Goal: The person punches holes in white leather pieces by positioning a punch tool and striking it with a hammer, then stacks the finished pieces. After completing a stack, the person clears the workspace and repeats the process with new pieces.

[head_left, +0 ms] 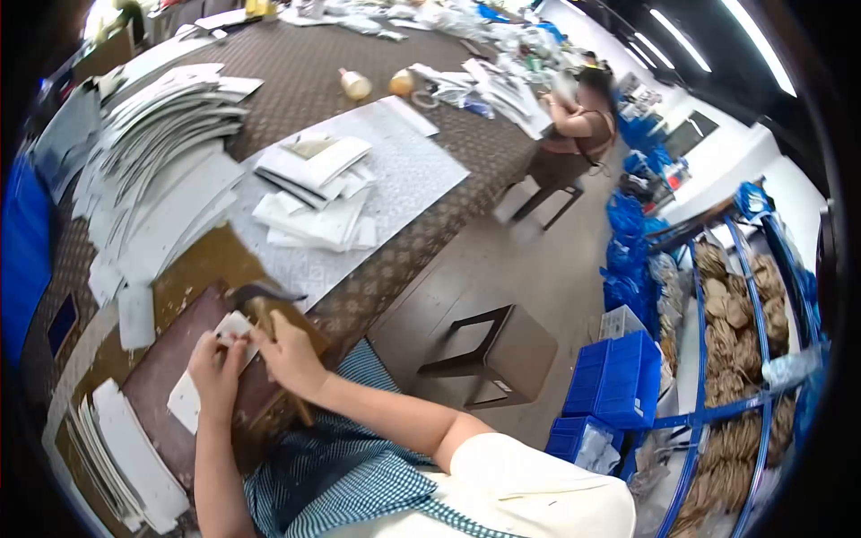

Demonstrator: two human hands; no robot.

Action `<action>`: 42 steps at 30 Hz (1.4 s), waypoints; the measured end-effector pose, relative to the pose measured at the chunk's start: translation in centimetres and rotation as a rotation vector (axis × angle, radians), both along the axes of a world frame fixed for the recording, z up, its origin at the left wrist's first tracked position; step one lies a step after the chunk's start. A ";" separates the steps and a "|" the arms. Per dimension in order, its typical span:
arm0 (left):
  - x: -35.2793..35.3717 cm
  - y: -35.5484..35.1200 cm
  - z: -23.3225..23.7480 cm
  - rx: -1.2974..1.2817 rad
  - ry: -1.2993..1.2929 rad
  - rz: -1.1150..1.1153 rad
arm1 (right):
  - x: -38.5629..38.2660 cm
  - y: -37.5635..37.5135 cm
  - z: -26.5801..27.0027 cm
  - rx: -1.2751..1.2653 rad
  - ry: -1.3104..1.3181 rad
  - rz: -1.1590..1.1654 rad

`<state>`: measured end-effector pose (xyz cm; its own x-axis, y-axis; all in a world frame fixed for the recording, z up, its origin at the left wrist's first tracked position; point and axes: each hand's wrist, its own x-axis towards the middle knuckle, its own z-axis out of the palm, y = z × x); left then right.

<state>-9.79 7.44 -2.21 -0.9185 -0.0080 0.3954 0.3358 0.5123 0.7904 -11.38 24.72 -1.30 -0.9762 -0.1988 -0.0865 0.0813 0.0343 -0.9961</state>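
Note:
My left hand (217, 366) pinches a small white piece (235, 324) with dark specks on it, above a reddish-brown board (161, 381). At the right edge of the same piece, the fingertips of my right hand (292, 357) are closed. A larger white sheet (186, 402) lies under my hands on the board. Just beyond my right fingers rests a dark, curved tool (266, 292), partly hidden by the hand. A stack of white sheets (134, 453) stands left of my left forearm.
Fanned stacks of white sheets (175, 152) cover the table's left part. More white pieces (316, 193) are piled on a patterned sheet (417, 161). A brown stool (507, 354) stands at right, near blue bins (614, 377) and a rack of tan bundles (722, 345). Another person (587, 125) sits farther along.

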 end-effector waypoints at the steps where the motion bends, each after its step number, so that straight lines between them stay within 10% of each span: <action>1: 0.2 -0.6 -0.7 0.089 -0.084 0.049 | 0.0 -0.2 -0.2 0.021 0.060 0.007; 8: 2.3 0.9 1.6 0.398 -0.110 0.218 | 0.4 -0.1 0.2 -0.039 0.028 0.021; 15: 7.2 -3.8 4.1 -0.558 -0.364 0.532 | 0.0 0.7 -1.0 -0.328 -0.141 -0.005; 26: 6.8 -3.7 6.7 -0.665 -0.548 0.497 | -0.5 1.9 -1.8 -0.408 -0.169 -0.080; 36: 3.6 -4.5 7.6 0.150 -0.434 0.368 | -0.5 2.0 -2.2 -0.471 -0.149 -0.053; 42: -0.7 -0.6 7.8 0.175 -0.207 0.305 | -0.4 2.1 -2.2 -0.480 -0.142 -0.027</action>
